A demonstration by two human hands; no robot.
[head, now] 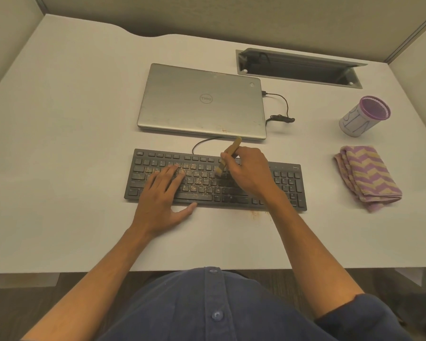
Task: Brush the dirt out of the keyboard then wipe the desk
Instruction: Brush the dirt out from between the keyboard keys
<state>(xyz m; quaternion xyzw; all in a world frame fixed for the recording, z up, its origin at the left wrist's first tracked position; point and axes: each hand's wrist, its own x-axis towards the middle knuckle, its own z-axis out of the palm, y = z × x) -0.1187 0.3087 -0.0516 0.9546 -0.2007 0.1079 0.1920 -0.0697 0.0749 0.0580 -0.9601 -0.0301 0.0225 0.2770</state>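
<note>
The right hand holds a brush on the crumb-strewn keyboard, which the flat left hand steadies.

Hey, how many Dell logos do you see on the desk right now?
2. One sits in the middle of the closed laptop lid, seen upside down. The other is a small badge at the far right corner of the keyboard. Others may be hidden.

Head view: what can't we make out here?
- Brush bristles: blurred, contact with the keyboard unclear.
- Keys under the left hand and right hand: hidden.
- Key legends: too small.
- Desk slot inside: dark.
- Cup contents: hidden by its mesh top.
</note>
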